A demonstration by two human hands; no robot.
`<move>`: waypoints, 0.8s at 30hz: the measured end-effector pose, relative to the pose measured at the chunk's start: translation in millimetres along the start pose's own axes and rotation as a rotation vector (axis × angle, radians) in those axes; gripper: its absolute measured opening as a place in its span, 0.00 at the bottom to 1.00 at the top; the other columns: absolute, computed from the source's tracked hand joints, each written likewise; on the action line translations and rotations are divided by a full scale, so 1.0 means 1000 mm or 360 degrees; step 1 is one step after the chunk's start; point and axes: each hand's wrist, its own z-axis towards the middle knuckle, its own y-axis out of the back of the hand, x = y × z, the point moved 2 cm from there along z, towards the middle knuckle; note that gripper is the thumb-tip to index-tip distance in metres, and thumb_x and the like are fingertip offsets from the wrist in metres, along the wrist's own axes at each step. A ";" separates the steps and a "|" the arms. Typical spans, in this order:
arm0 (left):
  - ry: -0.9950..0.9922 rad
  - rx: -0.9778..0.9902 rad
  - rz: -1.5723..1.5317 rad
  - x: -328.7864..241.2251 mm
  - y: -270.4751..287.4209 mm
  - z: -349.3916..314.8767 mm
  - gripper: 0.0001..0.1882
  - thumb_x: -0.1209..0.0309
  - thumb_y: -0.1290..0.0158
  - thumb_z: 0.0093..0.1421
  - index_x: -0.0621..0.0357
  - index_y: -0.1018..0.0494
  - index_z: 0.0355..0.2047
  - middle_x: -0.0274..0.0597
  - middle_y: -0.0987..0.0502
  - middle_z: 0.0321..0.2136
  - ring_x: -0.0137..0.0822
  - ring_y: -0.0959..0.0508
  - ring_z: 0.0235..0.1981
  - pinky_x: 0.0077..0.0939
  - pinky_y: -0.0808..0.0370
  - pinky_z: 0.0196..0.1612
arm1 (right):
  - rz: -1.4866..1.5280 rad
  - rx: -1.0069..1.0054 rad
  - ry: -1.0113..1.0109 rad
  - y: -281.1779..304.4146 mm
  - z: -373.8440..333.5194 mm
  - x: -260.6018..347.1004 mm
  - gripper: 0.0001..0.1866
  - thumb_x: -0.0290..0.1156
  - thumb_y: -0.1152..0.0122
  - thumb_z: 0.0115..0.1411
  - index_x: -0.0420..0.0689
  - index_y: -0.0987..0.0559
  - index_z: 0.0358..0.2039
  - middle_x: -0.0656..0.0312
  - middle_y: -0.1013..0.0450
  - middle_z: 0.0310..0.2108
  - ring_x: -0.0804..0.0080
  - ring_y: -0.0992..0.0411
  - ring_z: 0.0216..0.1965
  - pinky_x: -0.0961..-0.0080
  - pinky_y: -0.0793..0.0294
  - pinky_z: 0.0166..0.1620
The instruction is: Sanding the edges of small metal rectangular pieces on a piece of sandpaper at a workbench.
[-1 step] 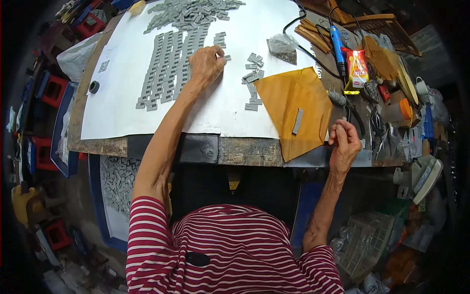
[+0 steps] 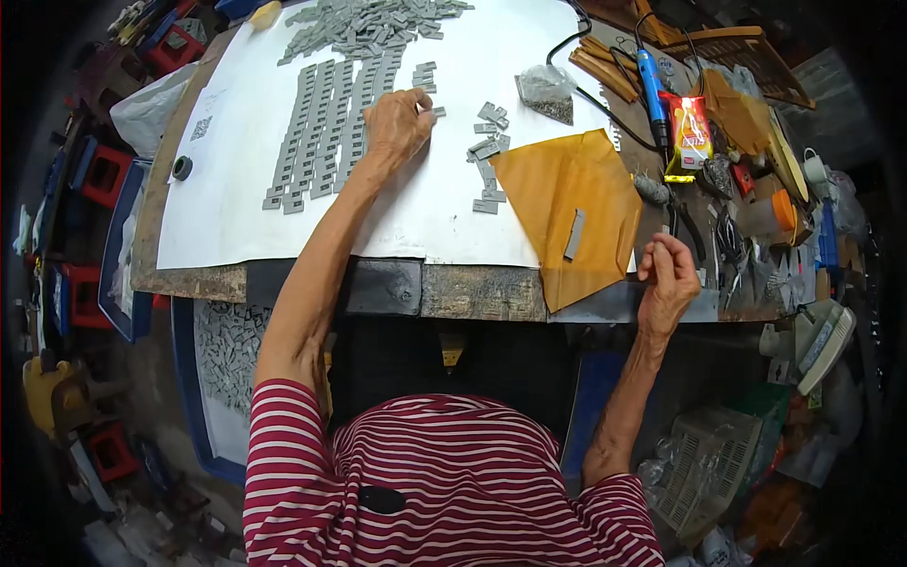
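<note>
My left hand [image 2: 399, 125] rests on the white sheet, its fingers closed at a small grey rectangular piece [image 2: 439, 111] that sticks out by the fingertips. Left of it lie staggered columns of grey pieces [image 2: 328, 132], each with a dark mark. A short stack of similar pieces [image 2: 424, 74] sits just beyond the fingers. My right hand [image 2: 669, 282] hovers at the front edge of the table, fingers curled in a pinch; what they hold, if anything, is too small to make out. Beside it, a longer grey strip [image 2: 574, 234] lies on a brown paper sheet [image 2: 539, 175].
A heap of grey pieces [image 2: 364, 26] covers the far side; a loose group [image 2: 487, 146] lies mid-right. On the right are a plastic bag of small parts [image 2: 546, 93], a blue corded tool [image 2: 650, 85], a red-yellow packet [image 2: 689, 132] and clutter. A blue-rimmed tray [image 2: 196, 416] of pieces stands below left.
My right hand has shifted very slightly to the right. My left hand and the grey pieces look the same.
</note>
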 end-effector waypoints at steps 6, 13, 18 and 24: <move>-0.0209 -0.0133 0.0304 -0.007 0.002 -0.004 0.07 0.70 0.44 0.44 0.57 0.25 0.26 0.39 0.25 0.19 0.34 0.26 0.21 0.29 0.32 0.27 | 0.0124 -0.0162 0.0078 0.035 0.001 -0.024 0.06 0.22 0.48 0.56 0.35 0.27 0.35 0.62 0.30 0.26 0.82 0.35 0.22 0.88 0.37 0.22; -0.0160 -0.0081 0.0322 -0.006 -0.002 0.003 0.06 0.71 0.45 0.45 0.56 0.24 0.25 0.38 0.24 0.20 0.36 0.26 0.23 0.34 0.36 0.30 | 0.0142 -0.0303 0.0142 0.035 -0.002 -0.031 0.06 0.21 0.48 0.55 0.34 0.27 0.33 0.62 0.31 0.24 0.83 0.37 0.21 0.88 0.39 0.21; -0.0083 -0.0120 0.0384 -0.007 -0.005 0.011 0.04 0.72 0.46 0.46 0.55 0.24 0.24 0.37 0.23 0.19 0.36 0.25 0.24 0.35 0.40 0.35 | 0.0051 -0.0257 0.0166 0.034 -0.003 -0.031 0.06 0.22 0.48 0.55 0.35 0.27 0.33 0.62 0.31 0.24 0.83 0.38 0.21 0.88 0.39 0.21; -0.0127 -0.0186 0.0410 -0.001 -0.006 0.022 0.04 0.72 0.47 0.45 0.55 0.24 0.23 0.37 0.23 0.19 0.36 0.25 0.24 0.37 0.41 0.35 | -0.0018 -0.0224 0.0136 0.031 -0.002 -0.029 0.06 0.22 0.47 0.54 0.35 0.27 0.33 0.63 0.31 0.24 0.84 0.38 0.21 0.89 0.39 0.22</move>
